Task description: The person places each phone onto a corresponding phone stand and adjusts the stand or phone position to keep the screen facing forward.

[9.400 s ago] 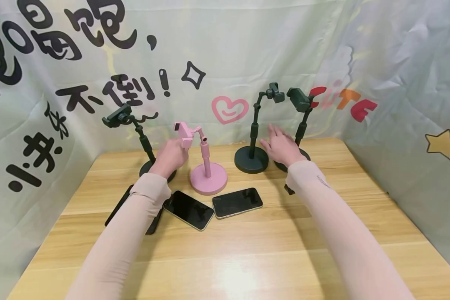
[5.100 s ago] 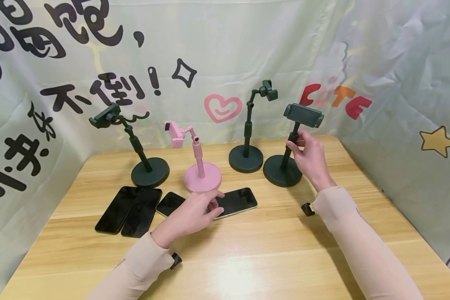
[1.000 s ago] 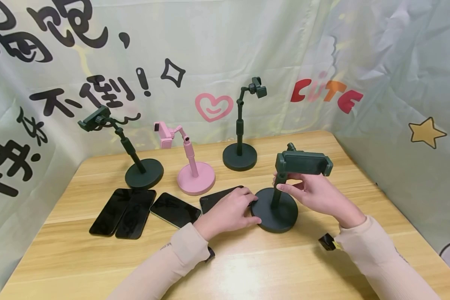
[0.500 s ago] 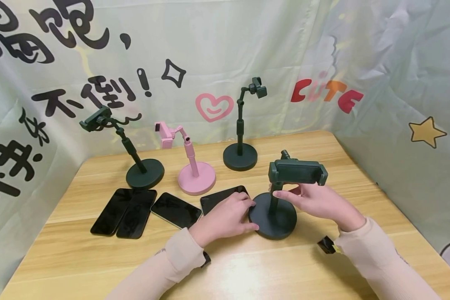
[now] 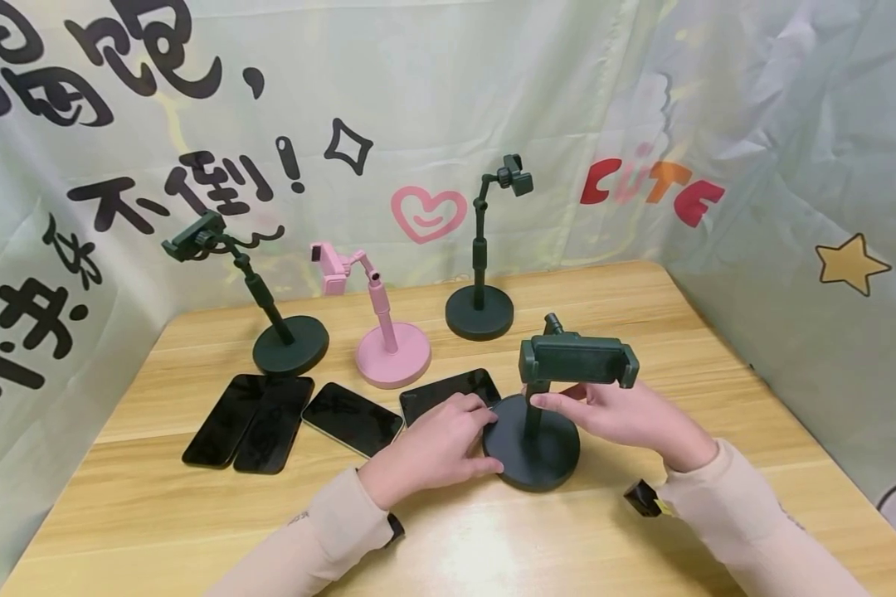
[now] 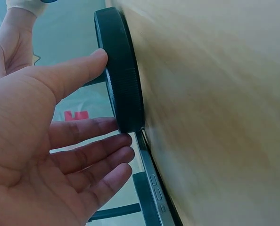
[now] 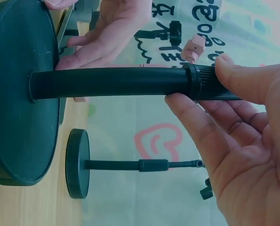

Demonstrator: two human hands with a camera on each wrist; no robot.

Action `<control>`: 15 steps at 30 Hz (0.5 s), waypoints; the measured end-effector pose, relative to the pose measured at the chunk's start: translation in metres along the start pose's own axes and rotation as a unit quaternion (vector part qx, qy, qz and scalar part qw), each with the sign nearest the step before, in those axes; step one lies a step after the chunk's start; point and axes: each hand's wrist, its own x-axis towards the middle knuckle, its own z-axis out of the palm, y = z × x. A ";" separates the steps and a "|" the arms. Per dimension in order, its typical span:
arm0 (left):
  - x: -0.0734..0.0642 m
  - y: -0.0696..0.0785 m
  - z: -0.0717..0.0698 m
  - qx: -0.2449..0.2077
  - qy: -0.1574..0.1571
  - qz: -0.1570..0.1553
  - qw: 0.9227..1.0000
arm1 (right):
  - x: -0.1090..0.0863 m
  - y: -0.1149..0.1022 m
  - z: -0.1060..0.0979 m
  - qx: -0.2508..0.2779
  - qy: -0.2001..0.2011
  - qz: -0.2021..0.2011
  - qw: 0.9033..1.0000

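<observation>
A dark green phone stand (image 5: 530, 456) with a round base stands upright at the front of the table, its wide clamp facing me. My right hand (image 5: 630, 414) grips its post; in the right wrist view, thumb and fingers (image 7: 187, 110) close round the ribbed collar. At the left rim of the base rests my left hand (image 5: 436, 444). The left wrist view puts the thumb (image 6: 83, 68) against the rim, with the other fingers extended beside it. Just behind that hand lies a black-screened phone (image 5: 448, 391), partly covered by it.
Another phone (image 5: 353, 417) lies left of the hand, and two dark phones (image 5: 250, 423) lie side by side farther left. Behind them stand a green phone stand (image 5: 291, 344), a pink one (image 5: 393, 355) and another green one (image 5: 479, 312). A printed cloth (image 5: 567, 99) hangs at the back.
Since the earliest frames, my right hand has brought the rightmost green stand forward and turned its clamp toward me. My left hand left the pink stand for the base. Lately both slide nearer and slightly left.
</observation>
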 end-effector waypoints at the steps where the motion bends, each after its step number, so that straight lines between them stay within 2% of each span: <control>1: -0.001 0.000 0.000 0.001 -0.001 -0.001 1.000 | 0.000 0.000 0.001 0.003 0.000 -0.004 1.000; 11: -0.018 -0.001 -0.002 0.012 -0.004 -0.001 1.000 | -0.004 -0.009 0.011 0.025 -0.010 -0.035 0.999; 15: -0.025 -0.002 -0.003 0.011 -0.008 0.000 1.000 | -0.006 -0.012 0.015 0.022 -0.025 -0.023 0.999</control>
